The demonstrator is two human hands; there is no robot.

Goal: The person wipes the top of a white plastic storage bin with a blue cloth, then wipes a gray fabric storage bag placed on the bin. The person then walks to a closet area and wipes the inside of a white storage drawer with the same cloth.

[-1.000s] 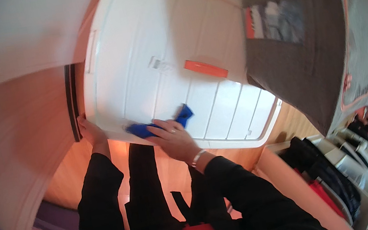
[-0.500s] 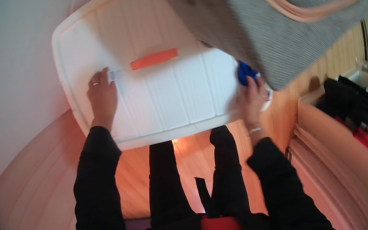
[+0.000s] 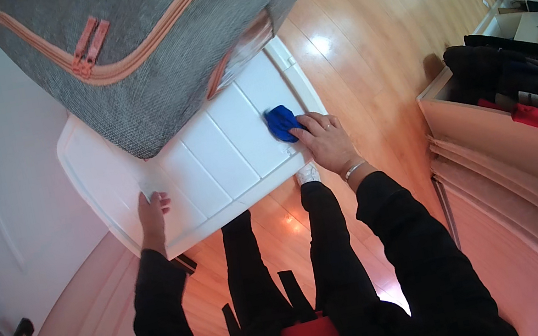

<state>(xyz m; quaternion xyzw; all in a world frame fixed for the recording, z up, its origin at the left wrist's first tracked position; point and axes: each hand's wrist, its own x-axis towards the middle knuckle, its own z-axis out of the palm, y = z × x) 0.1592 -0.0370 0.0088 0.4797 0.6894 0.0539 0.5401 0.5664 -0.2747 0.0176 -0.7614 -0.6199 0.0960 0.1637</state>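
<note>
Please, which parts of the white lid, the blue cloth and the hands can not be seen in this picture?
- White lid, head view: its far part is hidden under the grey zippered bag.
- Blue cloth: its near edge is covered by the right hand.
- Left hand: the fingertips curl over the lid, grip unclear.

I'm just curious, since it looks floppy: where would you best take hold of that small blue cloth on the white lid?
Pinch the small blue cloth at its bunched near edge, coming from the right, where the right hand already presses it. It lies flat on the white ribbed plastic lid, so only a raised fold offers a grip.
</note>
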